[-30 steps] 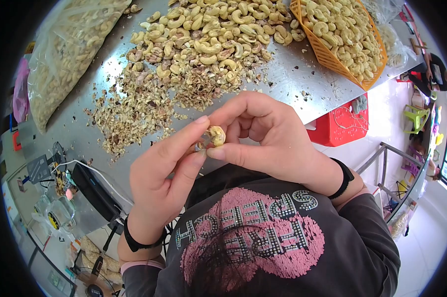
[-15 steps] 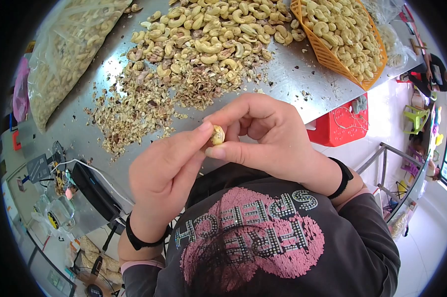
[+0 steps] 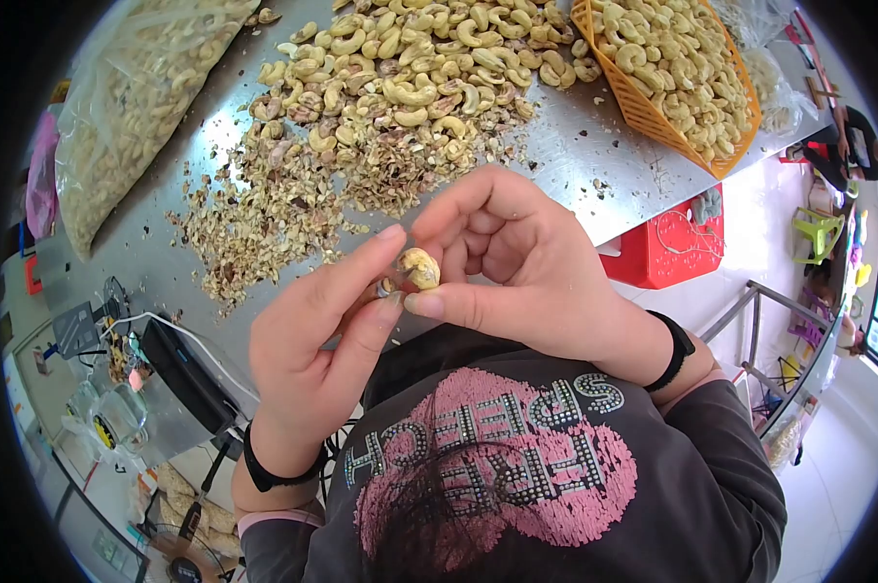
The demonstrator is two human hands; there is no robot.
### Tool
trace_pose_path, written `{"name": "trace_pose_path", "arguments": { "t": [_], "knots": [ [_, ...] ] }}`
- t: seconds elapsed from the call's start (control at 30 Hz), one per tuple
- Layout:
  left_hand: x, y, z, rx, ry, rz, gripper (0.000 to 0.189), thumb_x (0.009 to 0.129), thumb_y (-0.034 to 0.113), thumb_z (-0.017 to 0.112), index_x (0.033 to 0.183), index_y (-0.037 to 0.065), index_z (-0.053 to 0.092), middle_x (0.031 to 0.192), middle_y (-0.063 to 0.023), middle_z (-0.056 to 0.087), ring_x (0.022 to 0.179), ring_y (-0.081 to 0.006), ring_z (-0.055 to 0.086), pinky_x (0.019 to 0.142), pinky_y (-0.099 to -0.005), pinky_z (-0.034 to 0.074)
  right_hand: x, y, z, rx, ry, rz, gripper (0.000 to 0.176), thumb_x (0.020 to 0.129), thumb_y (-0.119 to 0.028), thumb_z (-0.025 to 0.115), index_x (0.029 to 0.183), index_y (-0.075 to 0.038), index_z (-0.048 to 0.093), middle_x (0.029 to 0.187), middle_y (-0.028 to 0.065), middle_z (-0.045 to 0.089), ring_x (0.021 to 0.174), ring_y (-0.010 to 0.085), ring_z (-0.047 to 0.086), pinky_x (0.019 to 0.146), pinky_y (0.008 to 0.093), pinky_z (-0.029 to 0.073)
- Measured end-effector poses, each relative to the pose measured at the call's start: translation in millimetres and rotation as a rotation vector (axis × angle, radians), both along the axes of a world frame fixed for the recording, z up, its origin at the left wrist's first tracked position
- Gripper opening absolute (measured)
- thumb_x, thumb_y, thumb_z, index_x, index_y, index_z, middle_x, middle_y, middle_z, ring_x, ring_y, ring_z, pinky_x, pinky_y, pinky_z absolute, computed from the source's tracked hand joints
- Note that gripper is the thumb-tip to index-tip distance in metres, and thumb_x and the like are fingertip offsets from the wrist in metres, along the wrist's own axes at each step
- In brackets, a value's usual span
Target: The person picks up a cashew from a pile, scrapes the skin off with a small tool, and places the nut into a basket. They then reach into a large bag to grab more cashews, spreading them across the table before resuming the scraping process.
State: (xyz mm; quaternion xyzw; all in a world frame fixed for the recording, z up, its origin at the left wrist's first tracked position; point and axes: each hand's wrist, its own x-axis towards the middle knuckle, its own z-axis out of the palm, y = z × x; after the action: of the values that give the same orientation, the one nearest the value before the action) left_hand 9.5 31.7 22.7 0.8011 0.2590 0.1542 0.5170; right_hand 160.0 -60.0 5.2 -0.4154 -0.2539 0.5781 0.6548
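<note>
A partly peeled, yellowish cashew nut (image 3: 420, 268) sits between my two hands, above the front edge of the metal table. My right hand (image 3: 526, 257) has its thumb against the nut's lower side and its index finger curled over near the top. My left hand (image 3: 312, 321) is just left of the nut, index finger and thumb bent toward it. A small greyish, shiny bit (image 3: 386, 288) shows between those left fingers, too little of it to name. Beyond my hands lie a pile of cashew nuts (image 3: 410, 63) and a heap of peeled skin flakes (image 3: 264, 228).
An orange basket (image 3: 643, 121) of pale cashews stands at the back right. A clear plastic bag (image 3: 133, 107) full of nuts leans at the left. A red stool (image 3: 667, 253) is beyond the right table edge (image 3: 653, 209); a dark case (image 3: 181, 374) and cable lie left.
The left index finger has lifted off the nut and the left hand has drawn slightly left. More of the nut is visible, and the right fingers have opened a little.
</note>
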Motion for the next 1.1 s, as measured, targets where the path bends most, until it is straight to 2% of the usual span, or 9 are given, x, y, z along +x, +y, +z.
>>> {"name": "trace_pose_path", "arguments": {
  "t": [0.2,0.4,0.5,0.57,0.63,0.7,0.9,1.03,1.1],
  "knots": [
    [1,0,-3,-0.054,-0.071,0.002,0.035,0.072,0.000,0.058,0.107,0.004,0.054,0.087,-0.0091,0.060,0.070,-0.0158,0.057,0.063,-0.0226,0.043,5,-2,-3,0.030,-0.063,0.044,0.025,0.070,0.005,0.062,0.089,-0.001,0.047,0.084,0.0050,0.054,0.069,0.0060,0.050,0.061,0.0173,0.041],
    [4,-2,-5,0.074,-0.107,-0.026,0.032,0.074,-0.001,0.055,0.105,0.003,0.055,0.088,-0.0099,0.060,0.073,-0.0174,0.058,0.064,-0.0230,0.044,2,-2,-7,0.096,-0.144,0.029,0.024,0.069,0.005,0.062,0.087,-0.001,0.048,0.084,0.0063,0.054,0.069,0.0072,0.050,0.062,0.0191,0.041],
    [3,-1,-6,0.090,-0.144,-0.004,0.031,0.075,-0.002,0.054,0.105,0.002,0.055,0.086,-0.0089,0.060,0.072,-0.0157,0.057,0.065,-0.0225,0.043,0,-2,-4,0.067,-0.101,0.031,0.023,0.069,0.005,0.062,0.087,-0.001,0.049,0.085,0.0067,0.054,0.069,0.0075,0.050,0.062,0.0197,0.041],
    [-1,0,-1,-0.227,-0.056,0.026,0.030,0.076,-0.001,0.054,0.106,0.002,0.054,0.085,-0.0075,0.060,0.072,-0.0125,0.056,0.066,-0.0219,0.042,2,-2,-5,0.080,-0.131,0.015,0.022,0.070,0.005,0.062,0.087,-0.001,0.049,0.085,0.0069,0.054,0.070,0.0078,0.050,0.062,0.0202,0.041],
    [-2,-1,0,-0.252,-0.067,0.060,0.030,0.076,-0.001,0.054,0.106,0.001,0.054,0.085,-0.0070,0.059,0.072,-0.0112,0.055,0.065,-0.0215,0.042,2,-2,-5,0.094,-0.161,-0.003,0.022,0.070,0.005,0.062,0.087,-0.002,0.049,0.086,0.0071,0.054,0.070,0.0082,0.051,0.062,0.0206,0.041],
    [-1,-2,1,-0.277,-0.079,0.095,0.030,0.076,-0.001,0.054,0.106,0.001,0.054,0.085,-0.0066,0.059,0.072,-0.0099,0.054,0.065,-0.0211,0.042,2,-2,-5,0.125,-0.213,-0.024,0.016,0.071,0.001,0.060,0.084,-0.002,0.050,0.079,0.0016,0.050,0.065,0.0063,0.050,0.060,0.0192,0.041],
    [1,-2,4,-0.303,-0.101,0.030,0.031,0.076,0.000,0.055,0.106,0.001,0.054,0.087,-0.0072,0.059,0.072,-0.0102,0.054,0.065,-0.0211,0.042,0,-3,-5,0.157,-0.274,-0.075,0.015,0.070,0.002,0.059,0.082,-0.003,0.053,0.080,0.0016,0.050,0.066,0.0067,0.048,0.059,0.0195,0.040],
    [2,0,-1,-0.059,-0.134,-0.059,0.029,0.077,-0.001,0.054,0.105,0.002,0.055,0.086,-0.0072,0.059,0.069,-0.0099,0.054,0.062,-0.0208,0.043,0,-4,-6,0.158,-0.368,-0.098,0.016,0.068,0.004,0.058,0.082,-0.003,0.054,0.081,0.0021,0.052,0.065,0.0069,0.047,0.059,0.0199,0.040],
    [0,0,-1,0.017,-0.144,-0.072,0.028,0.077,0.000,0.053,0.105,0.003,0.055,0.086,-0.0069,0.059,0.067,-0.0097,0.054,0.060,-0.0203,0.042,4,-5,-8,0.232,-0.472,-0.041,0.023,0.069,0.007,0.061,0.088,-0.002,0.052,0.088,0.0100,0.054,0.073,0.0113,0.052,0.062,0.0213,0.041]
  ]
}}
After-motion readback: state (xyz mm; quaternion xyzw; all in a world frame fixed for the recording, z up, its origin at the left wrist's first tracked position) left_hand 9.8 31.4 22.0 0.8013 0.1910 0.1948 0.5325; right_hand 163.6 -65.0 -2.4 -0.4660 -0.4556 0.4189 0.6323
